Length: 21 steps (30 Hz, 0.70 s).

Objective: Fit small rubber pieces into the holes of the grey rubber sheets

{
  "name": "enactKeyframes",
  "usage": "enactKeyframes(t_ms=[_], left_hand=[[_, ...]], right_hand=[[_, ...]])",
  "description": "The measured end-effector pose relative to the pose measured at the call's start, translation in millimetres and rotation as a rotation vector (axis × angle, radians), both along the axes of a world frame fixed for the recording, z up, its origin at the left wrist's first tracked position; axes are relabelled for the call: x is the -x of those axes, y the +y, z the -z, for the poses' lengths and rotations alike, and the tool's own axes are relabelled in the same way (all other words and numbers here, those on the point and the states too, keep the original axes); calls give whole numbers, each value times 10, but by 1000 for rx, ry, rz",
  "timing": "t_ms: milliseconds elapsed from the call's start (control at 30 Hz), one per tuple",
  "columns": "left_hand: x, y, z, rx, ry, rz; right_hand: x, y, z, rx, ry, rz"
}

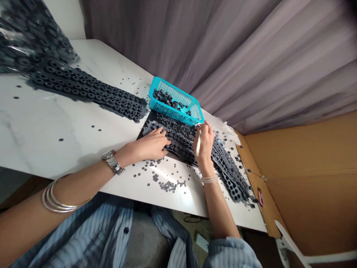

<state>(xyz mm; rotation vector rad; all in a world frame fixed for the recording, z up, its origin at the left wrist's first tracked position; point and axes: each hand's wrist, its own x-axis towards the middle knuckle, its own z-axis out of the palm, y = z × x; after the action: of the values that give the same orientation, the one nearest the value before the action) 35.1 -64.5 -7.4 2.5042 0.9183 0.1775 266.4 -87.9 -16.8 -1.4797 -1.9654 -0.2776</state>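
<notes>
Black rubber sheet [178,143] punched with rings lies on the white marble table [55,126] beside a teal plastic basket [176,101], the left hand [150,143] spread flat on it, the right hand [205,143] pinching a slim white stick [198,143].

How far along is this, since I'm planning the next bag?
Done: a holed, emptied sheet lies at right, with pieces in the teal basket. In hand: the left hand pins a sheet while the right hand works a pale stick. Remaining: the studded strip and bagged sheets.
</notes>
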Motion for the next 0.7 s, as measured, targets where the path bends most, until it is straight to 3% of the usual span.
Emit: enactKeyframes(t_ms=[100, 167, 467, 700], left_hand=[[18, -12, 12, -17, -33, 10], [27, -23, 12, -22, -55, -1], [28, -24, 54, -69, -13, -24], [32, -30, 48, -70, 2, -17]], right_hand=[[-162, 1, -13, -7, 116, 159], [-174, 1, 5, 79, 160, 158], [221, -123, 18, 289, 193, -207], [265, -138, 86, 302, 157, -255]])
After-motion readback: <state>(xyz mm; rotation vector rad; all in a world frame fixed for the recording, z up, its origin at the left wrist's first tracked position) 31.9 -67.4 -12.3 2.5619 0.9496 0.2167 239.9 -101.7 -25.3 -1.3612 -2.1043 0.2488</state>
